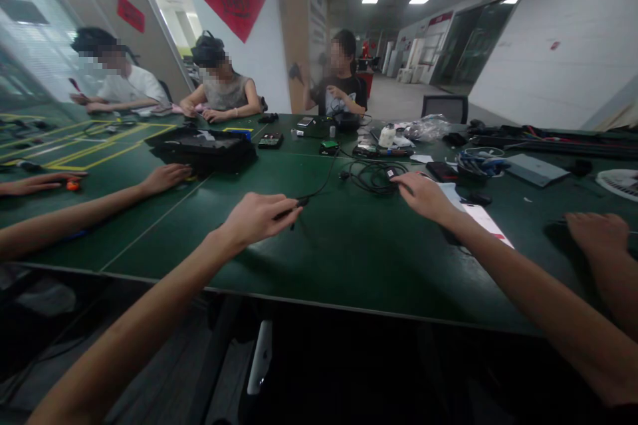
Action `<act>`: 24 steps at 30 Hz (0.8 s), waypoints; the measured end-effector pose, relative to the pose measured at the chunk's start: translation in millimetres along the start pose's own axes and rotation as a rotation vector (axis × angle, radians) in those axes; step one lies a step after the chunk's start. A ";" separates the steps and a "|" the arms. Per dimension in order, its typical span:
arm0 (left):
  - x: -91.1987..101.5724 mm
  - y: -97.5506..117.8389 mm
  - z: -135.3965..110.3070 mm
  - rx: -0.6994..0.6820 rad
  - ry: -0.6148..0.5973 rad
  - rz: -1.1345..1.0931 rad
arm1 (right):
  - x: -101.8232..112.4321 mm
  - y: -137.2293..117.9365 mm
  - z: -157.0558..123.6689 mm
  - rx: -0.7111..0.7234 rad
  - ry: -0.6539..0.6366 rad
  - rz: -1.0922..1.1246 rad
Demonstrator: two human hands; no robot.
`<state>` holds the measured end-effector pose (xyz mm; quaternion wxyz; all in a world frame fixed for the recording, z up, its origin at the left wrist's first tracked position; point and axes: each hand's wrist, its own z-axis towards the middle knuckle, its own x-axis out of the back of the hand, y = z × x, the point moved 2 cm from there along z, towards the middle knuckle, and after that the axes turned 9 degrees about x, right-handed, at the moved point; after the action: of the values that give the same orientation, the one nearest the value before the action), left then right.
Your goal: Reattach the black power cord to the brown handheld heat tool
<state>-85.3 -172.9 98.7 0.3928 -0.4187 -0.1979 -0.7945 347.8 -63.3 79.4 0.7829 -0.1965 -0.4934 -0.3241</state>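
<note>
The black cable lies on the green table near its middle, one end pinched in the left hand, whose fingers are curled closed around the plug with the thumb pressed on top; from there the cord runs away across the table toward the clutter further back. To the right of it sits a loose coil of cable, and the right hand rests at the coil's near edge, palm down, fingers stretched out and slightly spread, the tips just touching the coil without closing on anything. Under the right forearm a white paper lies flat. Further left a black case stands on the table, and a co-worker's hand rests against its near side; another hand at the far left edge lies beside a small orange object. At the right edge a third person's hand rests on the table, well apart from the cable. Three people sit along the far side
</note>
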 end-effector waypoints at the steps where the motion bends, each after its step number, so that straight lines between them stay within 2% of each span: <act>1: -6.6 10.9 -3.6 -0.072 -0.039 0.009 | -3.6 -11.2 -6.0 0.027 -0.017 0.002; 4: -20.4 40.6 -13.9 -0.255 -0.117 0.006 | -24.9 -38.7 -16.6 0.048 -0.127 -0.027; 6: -22.5 53.7 -18.8 -0.318 -0.113 0.003 | -43.9 -44.9 -17.5 -0.075 -0.176 -0.075; 9: -17.8 63.6 -22.3 -0.371 -0.098 -0.026 | -70.9 -36.6 -5.2 -0.226 -0.142 -0.103; 13: -8.4 70.0 -19.7 -0.411 -0.091 -0.086 | -95.7 -10.8 41.5 -0.294 -0.080 -0.067; 16: -5.6 73.4 -13.4 -0.420 -0.086 -0.119 | -103.1 -8.1 81.9 -0.193 -0.054 0.028; 19: -7.1 73.8 -6.3 -0.424 -0.095 -0.144 | -101.5 -33.5 98.8 -0.062 0.008 0.095; 21: -10.3 73.0 -2.9 -0.427 -0.102 -0.146 | -98.5 -64.0 91.4 0.060 0.014 0.136; 22: -12.5 72.7 -1.9 -0.430 -0.105 -0.143 | -96.9 -81.3 83.1 0.167 -0.009 0.174; 23: -15.1 72.6 -1.5 -0.436 -0.106 -0.136 | -95.3 -99.2 72.2 0.347 -0.069 0.256; 24: -18.2 72.8 -1.5 -0.445 -0.107 -0.126 | -93.2 -113.6 60.0 0.468 -0.132 0.322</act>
<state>-22.3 -210.1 81.9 0.2291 -0.5234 -0.0641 -0.8182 201.1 -77.5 20.3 0.8145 -0.1072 -0.5670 -0.0595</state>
